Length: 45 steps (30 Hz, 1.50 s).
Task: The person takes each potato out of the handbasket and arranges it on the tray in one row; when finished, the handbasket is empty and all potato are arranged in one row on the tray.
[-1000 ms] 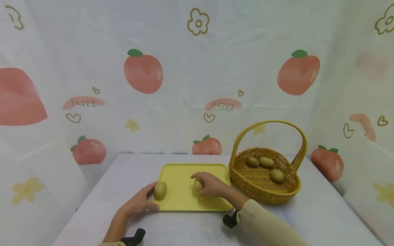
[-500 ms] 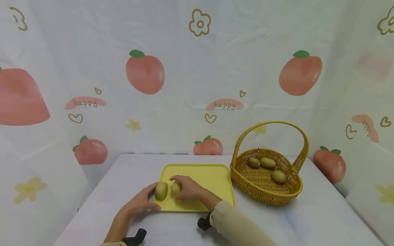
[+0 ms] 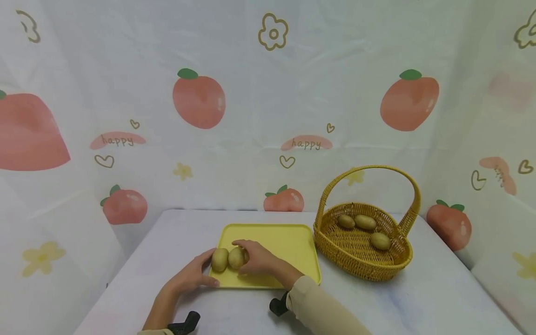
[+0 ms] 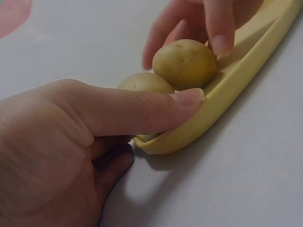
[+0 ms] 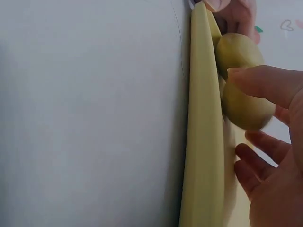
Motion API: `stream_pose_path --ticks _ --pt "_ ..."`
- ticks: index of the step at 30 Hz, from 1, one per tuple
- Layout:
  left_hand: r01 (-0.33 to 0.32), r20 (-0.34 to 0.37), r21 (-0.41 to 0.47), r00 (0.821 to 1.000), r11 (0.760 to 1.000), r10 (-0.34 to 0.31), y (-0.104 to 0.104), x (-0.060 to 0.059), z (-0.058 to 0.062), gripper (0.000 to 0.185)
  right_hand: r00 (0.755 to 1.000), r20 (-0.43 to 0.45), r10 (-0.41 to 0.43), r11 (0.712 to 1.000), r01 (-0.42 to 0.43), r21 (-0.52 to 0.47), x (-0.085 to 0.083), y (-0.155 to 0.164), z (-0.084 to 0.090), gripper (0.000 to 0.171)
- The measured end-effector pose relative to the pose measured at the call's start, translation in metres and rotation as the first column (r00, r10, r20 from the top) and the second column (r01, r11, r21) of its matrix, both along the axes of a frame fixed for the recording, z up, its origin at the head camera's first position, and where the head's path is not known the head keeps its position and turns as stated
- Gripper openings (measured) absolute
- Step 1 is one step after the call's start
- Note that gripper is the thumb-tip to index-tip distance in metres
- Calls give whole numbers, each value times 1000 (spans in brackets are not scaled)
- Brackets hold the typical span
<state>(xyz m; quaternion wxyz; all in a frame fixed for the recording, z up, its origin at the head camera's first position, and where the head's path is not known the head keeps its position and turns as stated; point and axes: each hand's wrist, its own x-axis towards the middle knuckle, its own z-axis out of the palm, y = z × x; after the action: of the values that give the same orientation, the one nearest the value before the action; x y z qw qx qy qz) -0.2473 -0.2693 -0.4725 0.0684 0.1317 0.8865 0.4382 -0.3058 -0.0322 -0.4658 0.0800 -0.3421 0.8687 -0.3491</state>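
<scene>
Two potatoes lie side by side at the left end of a yellow tray (image 3: 284,251): the left potato (image 3: 219,259) and the right potato (image 3: 236,257). My left hand (image 3: 190,277) grips the tray's left edge; in the left wrist view its thumb (image 4: 151,111) lies along the near corner, with other fingers curled low beside it. My right hand (image 3: 259,258) is around the right potato's right side, its fingers loosely spread. In the right wrist view the thumb (image 5: 265,82) overlaps that potato, while several fingers stand apart from it.
A wicker basket (image 3: 356,267) with a tall arched handle stands to the right of the tray and holds three potatoes. White cloth covers the table (image 3: 234,311). A fruit-printed curtain (image 3: 247,177) hangs behind and at the sides.
My right hand has moved left across the tray with its potato, which now lies beside the left one. Its fingers have since loosened. The left hand has stayed at the tray edge.
</scene>
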Motion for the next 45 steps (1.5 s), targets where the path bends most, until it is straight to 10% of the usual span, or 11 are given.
stream_pose_path --ticks 12,26,45 --pt "4 -25 -25 1000 1000 -4 -1 -1 -2 102 1000 -7 -5 995 4 -99 8 68 22 66" --pt "28 -14 -10 1000 1000 -28 -3 -4 -4 103 965 -254 -66 993 38 -113 12 157 71 33" --pt "47 -19 5 999 999 -47 -5 -5 -7 103 982 -101 -162 983 169 69 -15 257 114 34"
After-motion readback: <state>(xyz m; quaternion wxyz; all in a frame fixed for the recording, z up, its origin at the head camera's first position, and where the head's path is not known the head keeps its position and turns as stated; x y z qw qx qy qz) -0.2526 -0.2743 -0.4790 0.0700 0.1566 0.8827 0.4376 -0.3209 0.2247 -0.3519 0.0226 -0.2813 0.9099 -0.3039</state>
